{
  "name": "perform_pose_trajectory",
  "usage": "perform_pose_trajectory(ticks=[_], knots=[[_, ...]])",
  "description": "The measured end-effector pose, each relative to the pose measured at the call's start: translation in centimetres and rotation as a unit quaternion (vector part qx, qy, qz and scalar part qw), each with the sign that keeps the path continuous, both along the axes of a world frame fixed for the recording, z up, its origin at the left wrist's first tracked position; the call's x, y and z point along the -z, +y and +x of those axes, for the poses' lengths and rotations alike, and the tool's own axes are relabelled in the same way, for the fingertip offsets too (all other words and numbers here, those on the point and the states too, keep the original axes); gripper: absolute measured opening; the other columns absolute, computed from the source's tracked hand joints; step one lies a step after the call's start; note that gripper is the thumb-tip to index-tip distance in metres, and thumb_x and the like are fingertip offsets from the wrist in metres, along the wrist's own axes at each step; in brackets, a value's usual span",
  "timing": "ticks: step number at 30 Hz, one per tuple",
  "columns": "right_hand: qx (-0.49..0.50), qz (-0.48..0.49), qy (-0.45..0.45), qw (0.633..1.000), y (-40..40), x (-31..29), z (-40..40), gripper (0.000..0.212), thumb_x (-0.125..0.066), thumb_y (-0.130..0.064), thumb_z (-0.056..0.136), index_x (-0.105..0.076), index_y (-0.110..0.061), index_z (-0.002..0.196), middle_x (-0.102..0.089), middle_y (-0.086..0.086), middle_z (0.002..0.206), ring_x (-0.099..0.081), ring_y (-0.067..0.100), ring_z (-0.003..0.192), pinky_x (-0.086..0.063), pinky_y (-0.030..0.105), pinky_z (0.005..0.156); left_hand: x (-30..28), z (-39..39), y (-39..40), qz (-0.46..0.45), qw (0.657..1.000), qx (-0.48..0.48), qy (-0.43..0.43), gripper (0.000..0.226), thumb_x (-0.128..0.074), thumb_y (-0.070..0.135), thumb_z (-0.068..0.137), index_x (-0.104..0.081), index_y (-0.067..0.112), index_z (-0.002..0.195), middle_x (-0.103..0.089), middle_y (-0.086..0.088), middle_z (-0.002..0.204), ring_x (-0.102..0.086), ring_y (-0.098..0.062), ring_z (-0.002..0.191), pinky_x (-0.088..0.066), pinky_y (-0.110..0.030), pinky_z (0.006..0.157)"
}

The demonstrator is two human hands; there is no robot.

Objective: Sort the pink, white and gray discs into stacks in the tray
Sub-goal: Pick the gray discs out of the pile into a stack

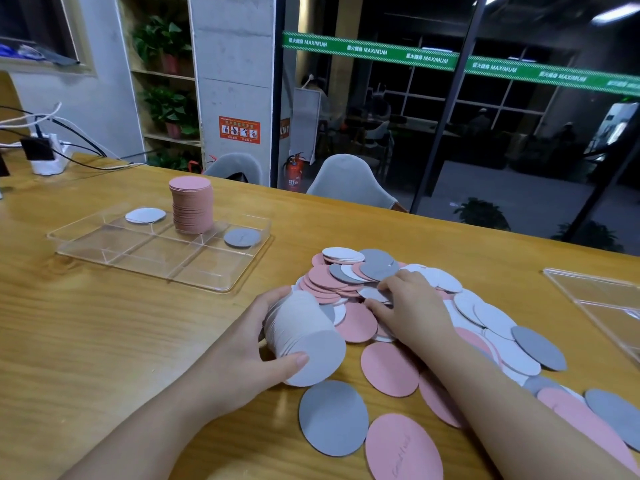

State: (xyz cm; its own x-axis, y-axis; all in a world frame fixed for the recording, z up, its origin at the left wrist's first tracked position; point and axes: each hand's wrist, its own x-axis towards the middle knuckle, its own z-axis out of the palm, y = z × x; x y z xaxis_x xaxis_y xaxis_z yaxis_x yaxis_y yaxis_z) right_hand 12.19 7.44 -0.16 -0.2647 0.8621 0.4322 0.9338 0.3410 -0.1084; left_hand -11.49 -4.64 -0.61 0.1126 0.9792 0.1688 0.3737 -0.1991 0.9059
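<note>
With our left hand (242, 348) curled round the white stack (304, 341), our right hand (412, 306), fingers spread on the pile (349, 282), should slide only white discs across.

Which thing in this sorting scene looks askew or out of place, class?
The white disc in the tray's far-left compartment looks askew: it seems to overhang a divider rather than lie flat inside. The pink stack stands upright and the gray disc lies flat. The unsorted pile is simply loose.
</note>
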Motion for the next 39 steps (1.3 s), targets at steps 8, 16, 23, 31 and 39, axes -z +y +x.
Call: perform_pose_trajectory(ticks=[8,16,23,31,39], knots=[[0.039,-0.017,-0.155,0.987,0.8,-2.2,0.0,0.006,-0.047,-0.017,0.093,-0.051,-0.017,0.097,-0.062,0.002,0.097,-0.059,0.022,0.087,-0.037,0.03,0.06,0.4,-0.2,0.3,0.005,0.999,-0.033,0.012,0.078,-0.07,0.056,0.056,-0.027,0.068,0.12,-0.041,0.037,0.13,-0.042,0.009,0.123,-0.036,-0.031,0.108],[-0.267,0.063,0.198,0.941,-4.9,-2.4,0.7,0.011,-0.035,-0.022,0.092,-0.045,-0.023,0.09,-0.042,-0.017,0.085,-0.04,-0.002,0.079,-0.033,0.01,0.071,0.5,-0.2,0.7,0.013,0.999,-0.045,0.015,0.081,-0.069,0.059,0.057,-0.021,0.066,0.121,-0.03,0.042,0.131,-0.036,0.009,0.127,-0.034,-0.028,0.108],[-0.343,0.034,0.114,0.932,-6.9,-0.2,-2.1,0.008,-0.047,-0.024,0.092,-0.052,-0.02,0.089,-0.053,-0.005,0.081,-0.047,0.005,0.076,-0.036,0.013,0.065,0.6,-0.4,0.8,0.005,0.999,-0.034,0.002,0.087,-0.074,0.062,0.049,-0.022,0.07,0.118,-0.031,0.04,0.133,-0.036,0.01,0.127,-0.033,-0.031,0.111],[-0.217,0.065,0.101,0.969,-3.8,-0.7,-0.3,0.02,-0.054,-0.026,0.087,-0.066,-0.011,0.092,-0.065,0.002,0.087,-0.049,0.008,0.085,-0.04,0.02,0.073,0.6,-0.5,0.7,0.002,0.999,-0.034,0.004,0.083,-0.072,0.06,0.052,-0.022,0.07,0.117,-0.033,0.043,0.129,-0.037,0.014,0.124,-0.033,-0.028,0.109],[0.013,0.009,-0.059,0.998,-0.4,0.1,1.8,0.029,-0.053,-0.04,0.09,-0.062,-0.017,0.104,-0.06,0.001,0.101,-0.051,0.024,0.098,-0.036,0.035,0.076,0.7,-0.5,0.9,0.01,0.999,-0.038,0.011,0.08,-0.074,0.055,0.056,-0.023,0.071,0.116,-0.033,0.047,0.124,-0.037,0.014,0.122,-0.035,-0.026,0.106]])
